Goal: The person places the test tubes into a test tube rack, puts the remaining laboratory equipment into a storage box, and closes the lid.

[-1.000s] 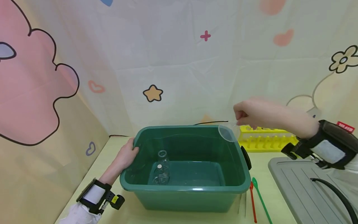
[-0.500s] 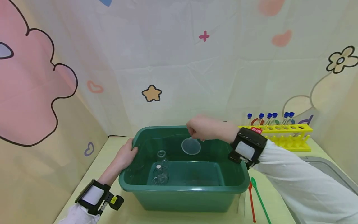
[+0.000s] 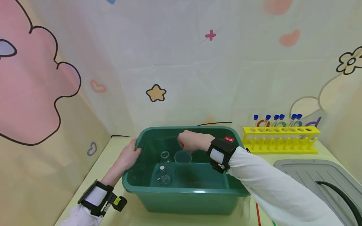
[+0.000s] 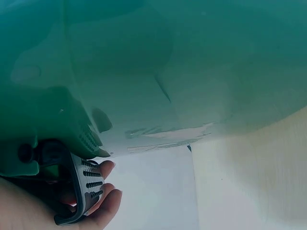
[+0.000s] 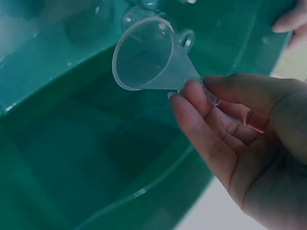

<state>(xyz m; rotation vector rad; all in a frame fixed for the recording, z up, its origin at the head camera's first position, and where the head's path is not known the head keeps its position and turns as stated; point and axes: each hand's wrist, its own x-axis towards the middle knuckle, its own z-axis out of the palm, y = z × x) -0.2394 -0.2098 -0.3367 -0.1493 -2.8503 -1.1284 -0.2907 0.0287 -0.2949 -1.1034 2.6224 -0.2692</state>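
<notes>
A green plastic tub [image 3: 186, 202] stands in the middle of the table. My left hand [image 3: 130, 156] is at its left end, fingers curled round the black handle [image 4: 88, 184] below the rim, thumb over the rim. My right hand [image 3: 195, 141] is inside the tub, pinching a clear plastic funnel [image 5: 148, 57] by its narrow stem, wide mouth pointing away from the fingers. In the head view the funnel hangs just right of two glass vessels in the tub: an open-necked one [image 3: 165, 156] at the back and a rounder flask [image 3: 163, 179] with a white tip in front.
A yellow rack [image 3: 280, 147] stands at the back right, with several blue-capped tubes [image 3: 268, 117] at it. Right of the tub lies a grey ridged board [image 3: 299, 175] with a black handle [image 3: 339, 191]. A red stirrer [image 3: 258, 215] lies by the right sleeve.
My right hand has carried the funnel leftward from the tub's right rim, then down inside towards the glass vessels. The left hand stays at the tub's handle.
</notes>
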